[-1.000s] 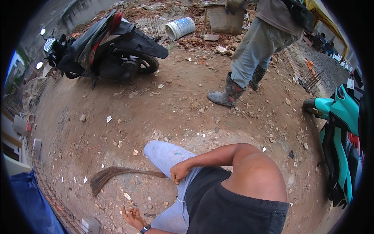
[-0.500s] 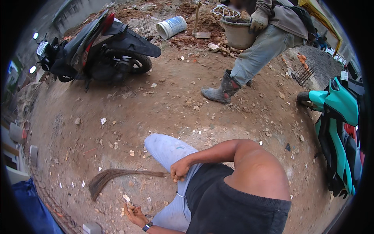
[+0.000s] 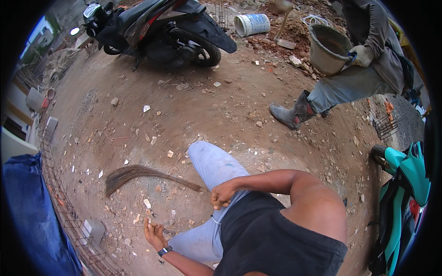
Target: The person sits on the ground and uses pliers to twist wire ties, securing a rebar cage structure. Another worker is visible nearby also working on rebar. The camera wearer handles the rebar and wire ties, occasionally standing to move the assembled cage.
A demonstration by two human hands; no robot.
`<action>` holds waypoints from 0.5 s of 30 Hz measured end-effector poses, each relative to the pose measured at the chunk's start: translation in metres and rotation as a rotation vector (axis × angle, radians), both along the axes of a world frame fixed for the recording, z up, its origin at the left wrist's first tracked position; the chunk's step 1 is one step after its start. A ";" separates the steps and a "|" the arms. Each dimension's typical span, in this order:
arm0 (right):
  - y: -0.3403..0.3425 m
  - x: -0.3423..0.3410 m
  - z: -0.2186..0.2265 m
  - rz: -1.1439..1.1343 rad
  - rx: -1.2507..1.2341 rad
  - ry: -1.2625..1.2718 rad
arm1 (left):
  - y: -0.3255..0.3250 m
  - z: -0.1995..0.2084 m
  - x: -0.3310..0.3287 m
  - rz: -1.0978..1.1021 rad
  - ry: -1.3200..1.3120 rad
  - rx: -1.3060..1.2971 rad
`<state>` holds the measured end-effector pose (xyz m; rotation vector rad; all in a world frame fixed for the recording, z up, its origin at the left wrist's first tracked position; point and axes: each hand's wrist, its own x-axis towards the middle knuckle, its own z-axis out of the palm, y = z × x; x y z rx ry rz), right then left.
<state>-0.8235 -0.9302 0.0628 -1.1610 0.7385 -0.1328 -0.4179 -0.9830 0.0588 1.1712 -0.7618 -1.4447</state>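
Low on the left, my left hand (image 3: 155, 233), with a dark watch on its wrist, reaches over the dirt beside my left leg. Its fingers are partly bent and apart, and nothing clear shows in them. My right hand (image 3: 222, 194) is closed in a fist on my right thigh. A brown stick broom (image 3: 133, 172) lies across the ground, its bristles to the left. Its thin handle end points at my right fist and stops by my leg; whether the fist holds it or anything else is hidden. White and tan chips (image 3: 147, 203) lie near my left hand.
A co-worker with a gloved hand on a grey bucket (image 3: 328, 51) stands at the upper right. A black motorbike (image 3: 170, 41), a white pail (image 3: 252, 25), a hoe (image 3: 285, 43), a teal motorbike (image 3: 391, 211), a blue tarp (image 3: 32, 202) and a rebar cage (image 3: 62, 221) surround me.
The whole view has shifted and turned. My left hand's fingers have shifted slightly, while my right fist stays on my thigh. The co-worker's bucket is tilted more toward me.
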 end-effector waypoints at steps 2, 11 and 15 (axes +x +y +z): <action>0.000 0.000 -0.001 -0.014 0.006 -0.017 | 0.005 0.000 0.002 0.030 0.035 -0.007; -0.008 0.011 0.007 -0.303 -0.028 -0.046 | 0.026 -0.033 0.011 0.328 0.042 0.144; -0.015 0.003 0.007 -0.311 0.071 -0.152 | 0.034 -0.028 0.005 0.306 0.030 0.146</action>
